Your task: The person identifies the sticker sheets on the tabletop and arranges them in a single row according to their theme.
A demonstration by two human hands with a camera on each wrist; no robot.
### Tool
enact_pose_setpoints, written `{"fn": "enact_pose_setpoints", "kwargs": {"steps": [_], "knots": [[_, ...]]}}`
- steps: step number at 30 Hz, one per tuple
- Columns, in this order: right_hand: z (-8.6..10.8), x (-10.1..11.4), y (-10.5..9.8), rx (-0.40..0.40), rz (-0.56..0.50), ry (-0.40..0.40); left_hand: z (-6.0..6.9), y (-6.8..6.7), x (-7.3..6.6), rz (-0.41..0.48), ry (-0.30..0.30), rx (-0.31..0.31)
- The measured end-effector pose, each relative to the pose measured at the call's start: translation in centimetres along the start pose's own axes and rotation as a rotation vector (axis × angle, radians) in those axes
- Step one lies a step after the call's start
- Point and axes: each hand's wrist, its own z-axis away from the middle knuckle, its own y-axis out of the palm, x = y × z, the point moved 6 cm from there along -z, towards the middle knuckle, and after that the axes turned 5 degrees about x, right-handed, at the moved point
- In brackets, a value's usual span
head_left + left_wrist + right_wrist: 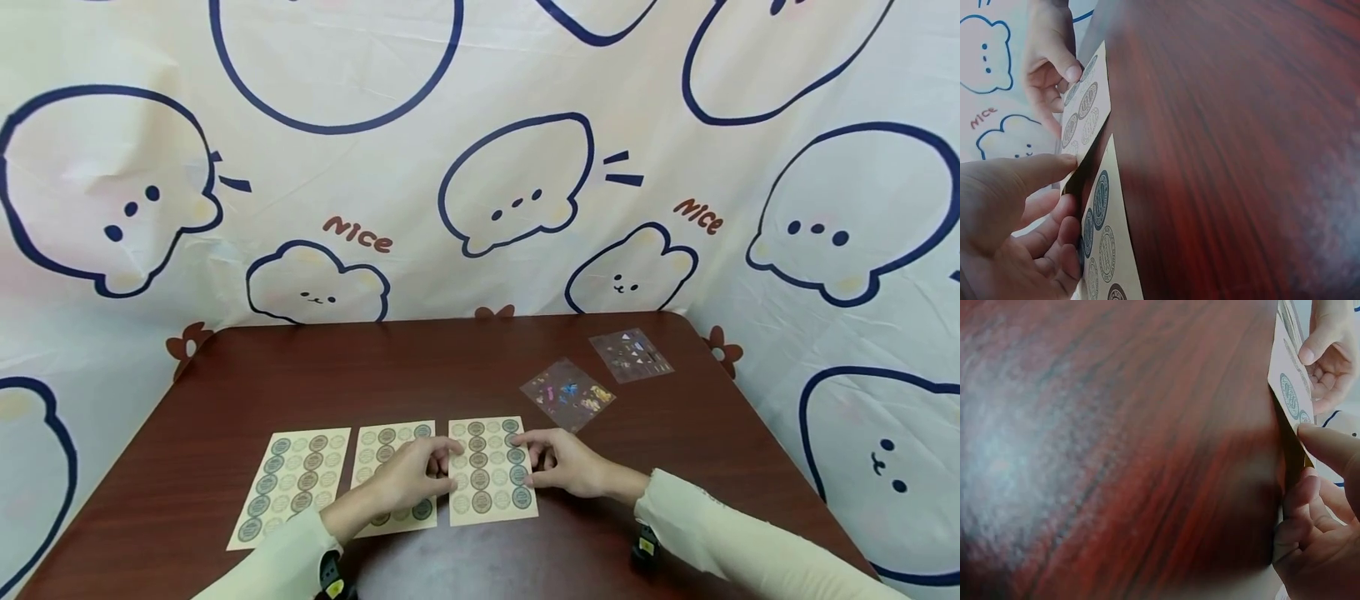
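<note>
Three cream sheets of round seal stickers stand in a row in the head view: a left sheet (294, 483), a middle sheet (369, 457) and a right sticker sheet (491, 471). My left hand (412, 477) pinches the right sheet's left edge between thumb and fingers and covers part of the middle sheet. At the opposite edge, my right hand (567, 463) pinches the same sheet. Both wrist views show a dark gap under the held sheet (1088, 112), so its near edge is a little off the table. Grey and brown printed circles alternate with paler ones.
Two clear sheets lie at the back right of the brown table (360, 367): one with colourful bits (567, 393), another with small pale and dark shapes (632, 355). A cartoon-printed cloth (405, 183) hangs behind the table and along its sides.
</note>
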Motion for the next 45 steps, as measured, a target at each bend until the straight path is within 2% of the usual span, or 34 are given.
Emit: {"fn": "enact_pose_setpoints", "kwargs": {"steps": [10,20,29,39,45], "knots": [[-0.38,-0.01,0.29,0.002,0.018,-0.003,0.03,-0.09,0.30,-0.050,0.001,0.012],[-0.26,0.15,0.45,-0.007,0.068,0.012,0.18,0.09,0.06,-0.048,0.027,0.031],[-0.27,0.18,0.33,-0.002,0.109,0.029,0.06,0.31,0.08,-0.097,-0.003,0.038],[-0.30,0.32,0.24,0.008,0.108,0.029,0.02,0.32,0.13,-0.102,0.023,0.011],[-0.46,0.33,0.32,0.026,0.121,0.035,0.02,0.32,0.11,-0.108,0.013,0.004]]}}
